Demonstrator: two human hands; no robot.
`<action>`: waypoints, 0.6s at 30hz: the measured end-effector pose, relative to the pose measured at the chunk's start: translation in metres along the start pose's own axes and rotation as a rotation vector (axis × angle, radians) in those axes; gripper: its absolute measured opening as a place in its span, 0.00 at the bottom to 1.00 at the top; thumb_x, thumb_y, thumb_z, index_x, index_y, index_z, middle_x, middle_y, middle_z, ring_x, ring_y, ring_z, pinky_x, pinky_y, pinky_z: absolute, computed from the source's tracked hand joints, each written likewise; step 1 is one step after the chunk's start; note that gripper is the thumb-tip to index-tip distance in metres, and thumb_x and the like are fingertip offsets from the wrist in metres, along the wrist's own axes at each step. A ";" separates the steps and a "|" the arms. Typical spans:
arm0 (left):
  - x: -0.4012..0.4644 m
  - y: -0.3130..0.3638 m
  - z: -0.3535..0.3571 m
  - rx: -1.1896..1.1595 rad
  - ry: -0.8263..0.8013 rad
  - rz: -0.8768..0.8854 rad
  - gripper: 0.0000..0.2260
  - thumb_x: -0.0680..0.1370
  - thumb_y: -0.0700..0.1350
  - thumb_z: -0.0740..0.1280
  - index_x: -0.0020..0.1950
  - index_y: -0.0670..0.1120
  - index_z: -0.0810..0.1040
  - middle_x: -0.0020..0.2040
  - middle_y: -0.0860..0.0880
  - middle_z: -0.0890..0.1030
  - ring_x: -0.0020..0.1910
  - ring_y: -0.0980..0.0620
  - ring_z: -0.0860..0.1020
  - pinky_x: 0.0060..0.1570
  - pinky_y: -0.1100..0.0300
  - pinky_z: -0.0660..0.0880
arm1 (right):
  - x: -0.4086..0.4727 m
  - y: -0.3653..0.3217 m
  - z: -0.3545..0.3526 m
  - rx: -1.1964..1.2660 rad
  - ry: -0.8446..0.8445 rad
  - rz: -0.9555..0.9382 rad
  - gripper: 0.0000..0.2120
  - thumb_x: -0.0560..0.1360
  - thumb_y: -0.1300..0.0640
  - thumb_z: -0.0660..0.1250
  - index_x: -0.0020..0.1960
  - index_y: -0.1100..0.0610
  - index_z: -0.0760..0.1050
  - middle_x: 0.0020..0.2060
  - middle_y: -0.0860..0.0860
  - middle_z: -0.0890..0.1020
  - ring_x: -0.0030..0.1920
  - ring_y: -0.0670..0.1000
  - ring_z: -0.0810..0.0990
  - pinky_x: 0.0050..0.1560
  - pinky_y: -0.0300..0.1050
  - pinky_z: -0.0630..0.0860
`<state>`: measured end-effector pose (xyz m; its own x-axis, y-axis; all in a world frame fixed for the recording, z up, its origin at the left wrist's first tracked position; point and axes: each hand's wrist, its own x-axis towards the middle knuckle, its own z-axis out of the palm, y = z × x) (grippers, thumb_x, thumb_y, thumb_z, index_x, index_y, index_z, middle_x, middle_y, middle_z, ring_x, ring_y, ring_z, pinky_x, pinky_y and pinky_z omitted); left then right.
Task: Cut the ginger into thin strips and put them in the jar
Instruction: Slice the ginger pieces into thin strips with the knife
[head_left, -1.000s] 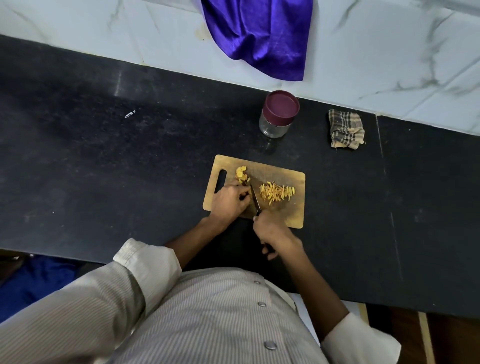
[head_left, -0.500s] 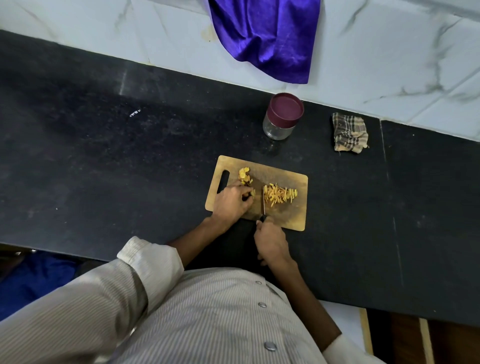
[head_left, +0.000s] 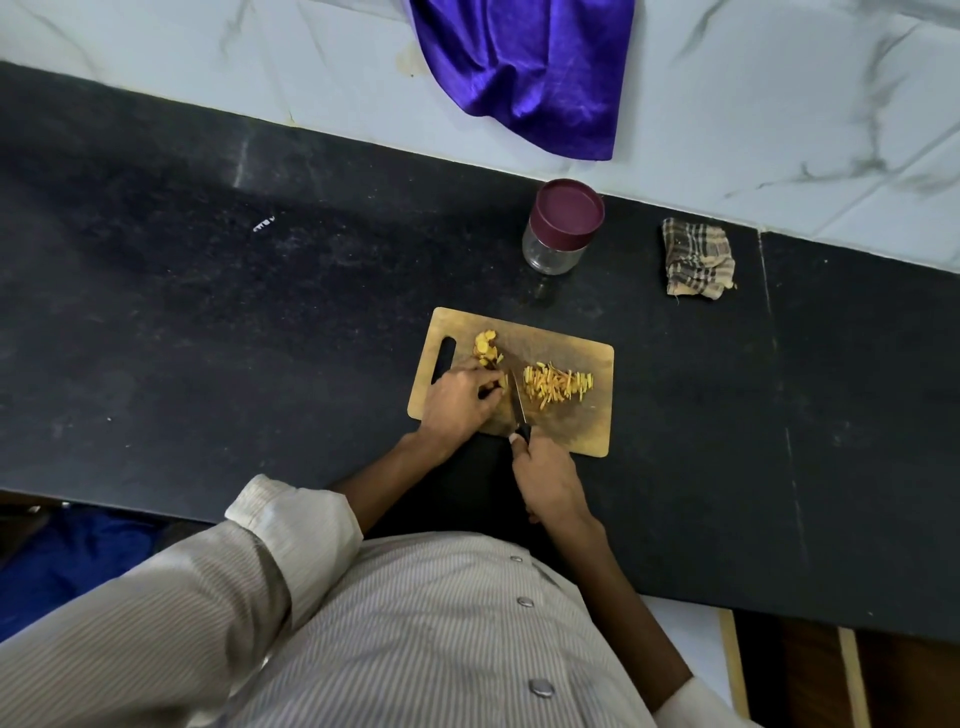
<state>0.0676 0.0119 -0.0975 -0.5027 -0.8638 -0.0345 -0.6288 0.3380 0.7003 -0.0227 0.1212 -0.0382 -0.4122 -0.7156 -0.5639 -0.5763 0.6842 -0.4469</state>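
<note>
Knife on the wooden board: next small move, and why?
Probably press the black-handled knife down through the ginger pinched under the left hand. The right hand holds the blade just right of those fingertips, uncut yellow ginger slices wait behind, and the pile of thin ginger strips lies to the right. The maroon-lidded glass jar is capped, so filling looks premature.

The table (head_left: 208, 322) lies bare to the left of the board (head_left: 582, 431), and to the right as well. Behind the board, the jar (head_left: 561, 228) (lid on) and a folded cloth (head_left: 698, 260) stand near the wall, with a gap between them. A purple cloth (head_left: 530, 67) hangs just above the jar.
</note>
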 end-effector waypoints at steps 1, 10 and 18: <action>0.000 0.000 0.000 -0.001 0.000 -0.002 0.13 0.76 0.44 0.69 0.61 0.44 0.80 0.55 0.47 0.80 0.49 0.49 0.79 0.49 0.52 0.77 | 0.001 0.000 0.000 -0.007 -0.004 -0.006 0.15 0.84 0.49 0.54 0.58 0.60 0.71 0.51 0.59 0.80 0.51 0.60 0.81 0.51 0.62 0.79; 0.000 0.001 0.000 -0.006 -0.001 -0.009 0.13 0.76 0.43 0.69 0.60 0.44 0.81 0.54 0.47 0.80 0.49 0.48 0.79 0.48 0.52 0.78 | 0.006 0.000 0.005 -0.100 -0.017 0.003 0.15 0.85 0.52 0.53 0.62 0.61 0.70 0.55 0.60 0.80 0.56 0.60 0.79 0.51 0.52 0.74; 0.000 0.004 -0.001 0.014 -0.015 -0.018 0.13 0.76 0.44 0.69 0.59 0.44 0.81 0.54 0.47 0.80 0.50 0.48 0.79 0.50 0.51 0.77 | 0.008 -0.005 0.009 -0.121 0.058 0.016 0.13 0.85 0.54 0.53 0.63 0.62 0.68 0.56 0.62 0.79 0.57 0.62 0.79 0.48 0.52 0.72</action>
<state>0.0656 0.0127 -0.0943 -0.4998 -0.8642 -0.0575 -0.6461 0.3278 0.6893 -0.0162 0.1135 -0.0465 -0.4605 -0.7140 -0.5273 -0.6485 0.6763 -0.3495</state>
